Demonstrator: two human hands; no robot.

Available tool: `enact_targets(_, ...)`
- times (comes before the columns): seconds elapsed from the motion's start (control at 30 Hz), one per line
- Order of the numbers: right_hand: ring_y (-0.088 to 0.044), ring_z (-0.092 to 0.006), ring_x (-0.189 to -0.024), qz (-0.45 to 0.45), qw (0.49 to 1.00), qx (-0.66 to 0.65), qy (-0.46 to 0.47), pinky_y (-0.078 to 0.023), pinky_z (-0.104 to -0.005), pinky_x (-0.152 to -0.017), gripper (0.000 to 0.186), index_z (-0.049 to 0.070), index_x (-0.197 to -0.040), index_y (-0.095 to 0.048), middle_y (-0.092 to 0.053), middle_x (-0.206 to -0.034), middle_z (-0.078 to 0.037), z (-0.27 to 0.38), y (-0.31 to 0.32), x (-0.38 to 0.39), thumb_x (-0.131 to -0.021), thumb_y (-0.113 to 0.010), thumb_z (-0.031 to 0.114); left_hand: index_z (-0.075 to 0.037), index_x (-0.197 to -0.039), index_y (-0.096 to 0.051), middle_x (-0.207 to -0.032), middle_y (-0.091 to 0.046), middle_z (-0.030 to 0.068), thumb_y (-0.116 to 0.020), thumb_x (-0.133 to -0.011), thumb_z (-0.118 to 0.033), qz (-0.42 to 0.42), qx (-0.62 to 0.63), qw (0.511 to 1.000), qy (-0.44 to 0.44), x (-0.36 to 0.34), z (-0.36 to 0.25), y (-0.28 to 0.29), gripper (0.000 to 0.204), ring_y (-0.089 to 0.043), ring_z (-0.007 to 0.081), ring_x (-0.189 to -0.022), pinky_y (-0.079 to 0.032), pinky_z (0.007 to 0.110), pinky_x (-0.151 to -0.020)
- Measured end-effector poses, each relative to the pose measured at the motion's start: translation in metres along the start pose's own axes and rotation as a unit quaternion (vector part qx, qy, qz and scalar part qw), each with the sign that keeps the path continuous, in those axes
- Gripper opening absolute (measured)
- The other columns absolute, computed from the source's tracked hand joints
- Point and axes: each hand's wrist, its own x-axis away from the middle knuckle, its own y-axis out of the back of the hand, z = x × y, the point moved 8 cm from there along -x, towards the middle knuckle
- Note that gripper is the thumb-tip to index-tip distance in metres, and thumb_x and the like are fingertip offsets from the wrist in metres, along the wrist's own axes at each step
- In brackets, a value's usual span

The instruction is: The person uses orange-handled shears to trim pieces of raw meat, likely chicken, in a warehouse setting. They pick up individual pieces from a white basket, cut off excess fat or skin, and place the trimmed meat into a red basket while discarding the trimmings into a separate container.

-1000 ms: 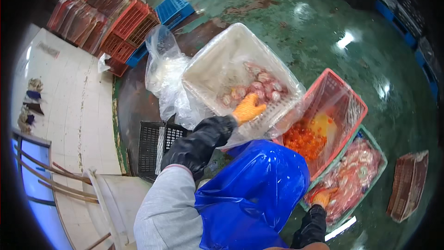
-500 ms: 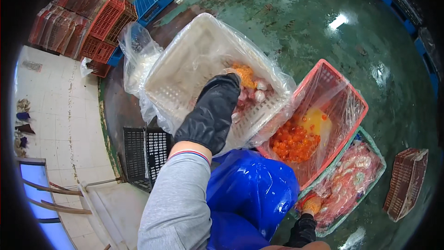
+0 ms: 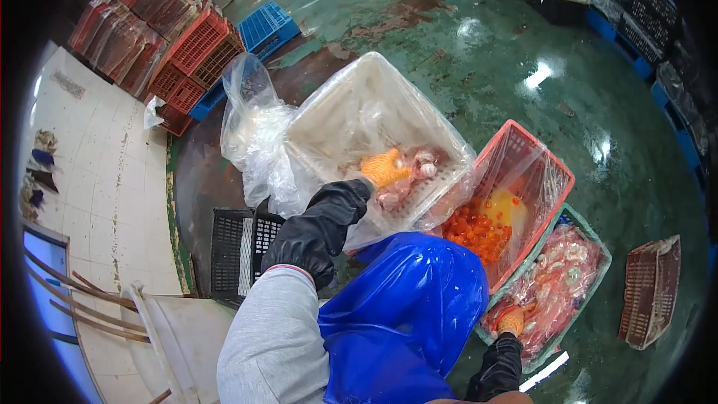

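Observation:
My left hand (image 3: 384,168), in an orange textured glove with a black sleeve cover, lies over pinkish-white pieces of raw flesh (image 3: 396,196) inside a plastic-lined white crate (image 3: 329,116). Its fingers look stretched out across the pieces, with their tips partly hidden. At the lower right, my right hand (image 3: 511,321), gloved in orange as well, reaches into wet pink-red flesh (image 3: 557,277) in a green crate (image 3: 593,233). The fingers there are curled near something red, and what they grip is hidden. Between the two stands a red crate (image 3: 553,202) holding orange-red round balls (image 3: 479,236).
Bunched clear plastic (image 3: 262,142) hangs beside the white crate, above black crates (image 3: 232,243). Stacked red crates (image 3: 194,45) and a blue one (image 3: 268,28) stand far left. A brown crate (image 3: 649,292) sits right on the wet green floor (image 3: 516,52). My blue apron (image 3: 404,307) fills the front.
My left hand has drawn back toward me, from beyond the pieces to their near left side. My right hand stays in the green crate. The whole view has shifted and shows more far floor.

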Motion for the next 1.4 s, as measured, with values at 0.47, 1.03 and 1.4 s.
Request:
enact_targets(0.47,-0.046,-0.0209,-0.103,-0.170,0.602,-0.780,-0.013,-0.040,-0.0306,-0.088,0.046,0.003,-0.133,-0.033,-0.043,-0.122,-0.011,-0.070,0.093,0.127,-0.088,-0.041,0.003,-0.009,-0.106,-0.057,-0.095,-0.060,0.0062,-0.055,-0.086,-0.024,-0.110,0.683,0.720,-0.060,0.063,0.026,-0.032,0.024,-0.060,0.0215,-0.085,-0.054,0.037,-0.062)
enact_targets(1.03,-0.057,-0.0250,-0.073,-0.439,0.760,-0.422,0.227,-0.045,-0.0321,-0.062,0.048,0.009,-0.126,-0.047,-0.058,-0.086,-0.013,0.133,0.378,0.283,-0.079,-0.060,0.010,-0.008,-0.110,-0.051,-0.101,-0.057,0.0119,-0.049,-0.089,-0.037,0.032,0.884,0.466,0.006,0.146,-0.135,-0.065,0.036,-0.057,0.0276,-0.092,-0.051,0.041,-0.077)
enact_targets(1.4,-0.053,-0.0108,-0.067,-0.215,0.511,-0.793,0.253,-0.045,-0.0231,-0.059,0.038,0.005,-0.121,-0.044,-0.059,-0.087,-0.005,0.137,0.351,0.236,-0.086,-0.057,0.009,-0.009,-0.104,-0.054,-0.083,-0.057,0.0032,-0.049,-0.090,-0.037,0.103,0.789,0.603,-0.061,0.185,-0.155,-0.048,0.032,-0.054,0.0116,-0.065,-0.043,0.024,-0.049)
